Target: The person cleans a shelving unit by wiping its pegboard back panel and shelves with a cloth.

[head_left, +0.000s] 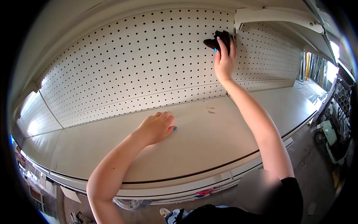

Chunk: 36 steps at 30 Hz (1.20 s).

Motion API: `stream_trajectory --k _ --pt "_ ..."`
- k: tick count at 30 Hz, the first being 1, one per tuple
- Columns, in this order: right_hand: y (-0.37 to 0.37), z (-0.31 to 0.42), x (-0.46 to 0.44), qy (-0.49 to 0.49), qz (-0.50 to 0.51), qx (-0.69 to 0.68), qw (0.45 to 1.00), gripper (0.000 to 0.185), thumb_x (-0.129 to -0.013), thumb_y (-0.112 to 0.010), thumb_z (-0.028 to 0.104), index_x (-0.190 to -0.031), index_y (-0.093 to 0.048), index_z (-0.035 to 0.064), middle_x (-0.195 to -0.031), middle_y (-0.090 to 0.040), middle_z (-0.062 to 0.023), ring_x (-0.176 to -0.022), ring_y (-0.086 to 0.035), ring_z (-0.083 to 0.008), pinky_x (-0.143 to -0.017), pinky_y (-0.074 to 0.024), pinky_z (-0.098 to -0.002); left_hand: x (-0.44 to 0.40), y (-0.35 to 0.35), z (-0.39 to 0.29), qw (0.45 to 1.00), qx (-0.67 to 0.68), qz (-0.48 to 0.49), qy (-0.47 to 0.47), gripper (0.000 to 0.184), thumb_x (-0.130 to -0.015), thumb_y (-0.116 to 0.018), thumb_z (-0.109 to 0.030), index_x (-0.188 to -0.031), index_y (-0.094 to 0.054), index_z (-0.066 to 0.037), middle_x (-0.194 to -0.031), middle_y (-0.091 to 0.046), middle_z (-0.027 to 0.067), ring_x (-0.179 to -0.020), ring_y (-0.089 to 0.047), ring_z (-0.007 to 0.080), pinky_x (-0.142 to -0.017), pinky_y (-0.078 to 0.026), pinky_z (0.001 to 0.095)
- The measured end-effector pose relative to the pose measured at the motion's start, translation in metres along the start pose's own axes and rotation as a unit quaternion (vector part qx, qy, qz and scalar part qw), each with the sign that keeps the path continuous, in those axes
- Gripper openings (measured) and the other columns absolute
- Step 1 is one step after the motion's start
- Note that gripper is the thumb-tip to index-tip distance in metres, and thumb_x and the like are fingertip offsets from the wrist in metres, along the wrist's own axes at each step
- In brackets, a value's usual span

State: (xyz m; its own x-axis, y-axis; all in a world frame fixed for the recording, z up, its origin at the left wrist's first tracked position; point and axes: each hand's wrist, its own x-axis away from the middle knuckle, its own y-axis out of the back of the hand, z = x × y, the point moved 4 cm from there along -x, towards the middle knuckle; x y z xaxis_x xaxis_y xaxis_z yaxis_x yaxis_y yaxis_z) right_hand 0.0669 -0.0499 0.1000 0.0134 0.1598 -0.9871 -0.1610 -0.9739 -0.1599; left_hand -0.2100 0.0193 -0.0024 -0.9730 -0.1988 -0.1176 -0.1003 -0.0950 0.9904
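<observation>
Head view. Nearest the lens: a black sleeve (292, 194), below the right grip and a little to its right.

Right grip (225, 61) is raised and closed around a dark cloth (212, 44). The cloth is bunched under the fingers, apparently against the perforated panel (130, 59), with one flap sticking out left of the thumb. Left grip (158, 127), lower and to the left, lies palm down on the shelf (209, 142): fingers loosely bent, nothing seen in it, underside hidden.

Progress: cloth is at the panel's upper right, so the work looks under way. No line divides treated surface from untreated; share done cannot be told. Small brown marks (211, 111) lie on the shelf, below the right grip, apparently not dealt with.

Edges: panel seam just right of the right grip, a second perforated panel (268, 56) beyond it. A pale bracket (276, 15) sits above and to the right, probably limiting upward reach there. Widest run of panel is left of the right grip. Shelf's dark front edge (194, 173) curves well below both grips; the right forearm crosses over it.
</observation>
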Motion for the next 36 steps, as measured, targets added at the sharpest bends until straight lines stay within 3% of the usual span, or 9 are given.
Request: stream_trajectory --k 4,9,14,18,19,24,28,31,36 --pt "-0.015 0.046 0.05 0.059 0.116 -0.04 0.991 0.044 -0.081 -0.061 0.007 -0.123 -0.055 0.0164 -0.134 -0.043 -0.0171 -0.123 -0.042 -0.0385 -0.099 -0.0381 -0.0445 0.001 -0.003 -0.003 0.999 -0.015 -0.038 -0.008 0.033 -0.092 -0.053 -0.025 -0.119 -0.049 -0.006 -0.119 -0.053 0.0089 -0.109 -0.054 0.0284 -0.088 -0.048 0.0395" --pt "-0.012 0.105 0.096 0.407 0.412 -0.176 0.796 0.034 -0.085 -0.056 0.014 -0.116 -0.058 0.0275 -0.143 -0.038 -0.0035 -0.13 -0.039 -0.0283 -0.105 -0.038 -0.0443 0.002 -0.001 -0.004 0.999 -0.004 -0.035 -0.008 0.03 -0.093 -0.051 -0.027 -0.11 -0.052 -0.002 -0.115 -0.054 0.0121 -0.106 -0.055 0.0296 -0.087 -0.049 0.0395" --pt "-0.007 0.081 0.076 0.426 0.345 -0.168 0.819 0.036 -0.083 -0.057 0.014 -0.116 -0.058 0.0289 -0.139 -0.043 -0.0035 -0.13 -0.04 -0.029 -0.103 -0.0392 -0.0431 0.005 -0.006 0.001 0.996 0.002 -0.083 -0.014 0.032 -0.092 -0.052 -0.024 -0.117 -0.05 -0.003 -0.119 -0.053 0.0111 -0.11 -0.054 0.0292 -0.088 -0.049 0.0397" --pt "-0.014 0.024 0.015 0.022 0.219 -0.129 0.967 0.046 -0.081 -0.061 0.004 -0.124 -0.057 0.0208 -0.133 -0.046 -0.0141 -0.121 -0.044 -0.0376 -0.099 -0.0386 -0.0463 0.003 -0.006 0.0 0.999 -0.009 -0.033 0.008 0.034 -0.093 -0.051 -0.025 -0.12 -0.049 -0.005 -0.125 -0.051 0.0101 -0.114 -0.052 0.0285 -0.09 -0.049 0.0394" --pt "-0.005 0.017 0.009 0.079 0.112 -0.05 0.989 0.049 -0.083 -0.054 -0.002 -0.127 -0.055 0.0205 -0.136 -0.042 -0.0163 -0.123 -0.041 -0.0394 -0.1 -0.037 -0.0482 0.003 -0.008 0.0 0.999 -0.008 -0.037 0.005 0.033 -0.093 -0.05 -0.026 -0.12 -0.049 -0.005 -0.125 -0.051 0.0099 -0.114 -0.052 0.0282 -0.09 -0.049 0.0393" --pt "-0.017 0.028 0.021 0.007 0.015 0.022 1.0 0.053 -0.078 -0.056 -0.003 -0.125 -0.056 0.0215 -0.137 -0.038 -0.0205 -0.122 -0.038 -0.0452 -0.098 -0.035 -0.0548 0.002 -0.007 -0.002 1.0 -0.022 -0.021 0.007 0.033 -0.094 -0.048 -0.028 -0.116 -0.049 -0.003 -0.122 -0.053 0.0108 -0.112 -0.053 0.0273 -0.089 -0.049 0.0382" --pt "-0.032 0.078 0.067 0.194 0.16 -0.075 0.965 0.044 -0.079 -0.059 0.005 -0.119 -0.059 0.0221 -0.138 -0.039 -0.0166 -0.128 -0.034 -0.0413 -0.104 -0.0318 -0.0538 0.004 0.0 -0.006 0.997 -0.064 -0.001 0.05 0.036 -0.094 -0.048 -0.03 -0.115 -0.049 0.0 -0.119 -0.055 0.0139 -0.111 -0.055 0.0272 -0.089 -0.049 0.0384" --pt "-0.019 0.118 0.096 0.364 0.377 -0.135 0.841 0.028 -0.082 -0.057 0.012 -0.107 -0.063 0.0207 -0.14 -0.039 -0.011 -0.132 -0.033 -0.0344 -0.107 -0.0327 -0.0514 0.003 -0.001 -0.006 0.997 -0.041 -0.002 0.065 0.038 -0.094 -0.048 -0.032 -0.114 -0.049 0.0 -0.119 -0.055 0.0152 -0.111 -0.055 0.0275 -0.089 -0.049 0.039" --pt "-0.015 0.107 0.066 0.439 0.313 -0.123 0.833 0.026 -0.084 -0.054 0.017 -0.108 -0.061 0.0236 -0.139 -0.044 -0.0058 -0.13 -0.04 -0.0273 -0.107 -0.0341 -0.0458 0.014 -0.001 -0.002 0.997 0.003 -0.039 0.059 0.036 -0.094 -0.048 -0.033 -0.111 -0.05 -0.002 -0.121 -0.054 0.0141 -0.111 -0.054 0.0281 -0.088 -0.05 0.0388"
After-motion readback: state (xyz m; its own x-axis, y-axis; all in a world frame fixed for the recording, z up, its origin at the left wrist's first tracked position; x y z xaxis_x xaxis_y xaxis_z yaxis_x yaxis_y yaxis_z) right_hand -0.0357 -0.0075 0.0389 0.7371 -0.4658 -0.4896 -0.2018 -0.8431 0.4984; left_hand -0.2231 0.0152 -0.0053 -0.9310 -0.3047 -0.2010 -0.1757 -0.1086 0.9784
